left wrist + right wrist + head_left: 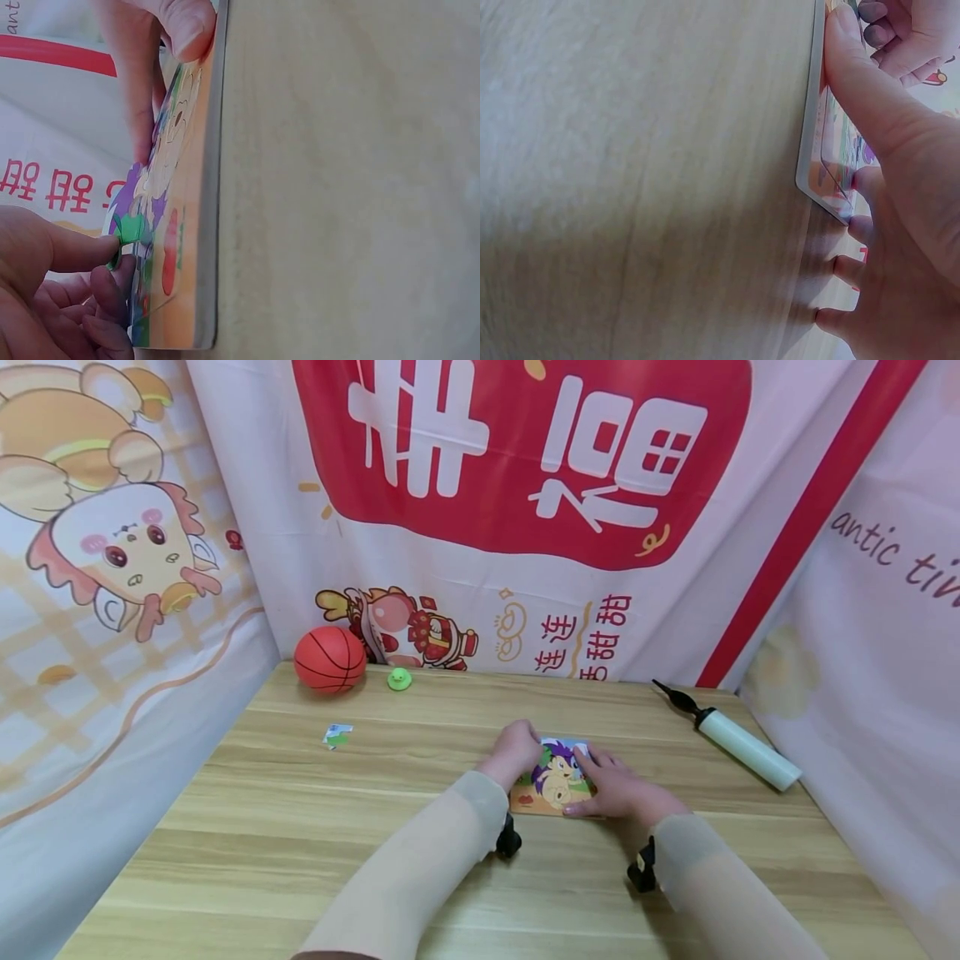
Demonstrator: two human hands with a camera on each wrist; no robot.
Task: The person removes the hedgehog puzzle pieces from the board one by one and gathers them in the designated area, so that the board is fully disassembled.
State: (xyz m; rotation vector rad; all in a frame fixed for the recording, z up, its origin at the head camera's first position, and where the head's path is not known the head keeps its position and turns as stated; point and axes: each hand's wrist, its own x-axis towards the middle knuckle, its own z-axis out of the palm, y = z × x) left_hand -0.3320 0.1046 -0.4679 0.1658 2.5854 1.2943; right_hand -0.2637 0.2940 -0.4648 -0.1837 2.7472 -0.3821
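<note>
A jigsaw puzzle board [558,789] with a purple-spined cartoon animal lies flat on the table. At its upper left, my left hand [516,750] pinches a green puzzle piece [132,228] between thumb and fingers, and the piece meets the board's surface. My right hand [622,787] rests at the board's right side. In the right wrist view its thumb [844,45] lies on the board's near border, with the other fingers spread along the right edge and the tabletop. Another puzzle piece [337,736], white, blue and green, lies apart on the left of the table.
Toward the back left of the wooden table [300,843] stand a red toy basketball [330,660] and a small green rubber duck [399,679]. A hand air pump [738,743] with a black nozzle lies at the right. Printed cloth [480,535] hangs behind and beside the table.
</note>
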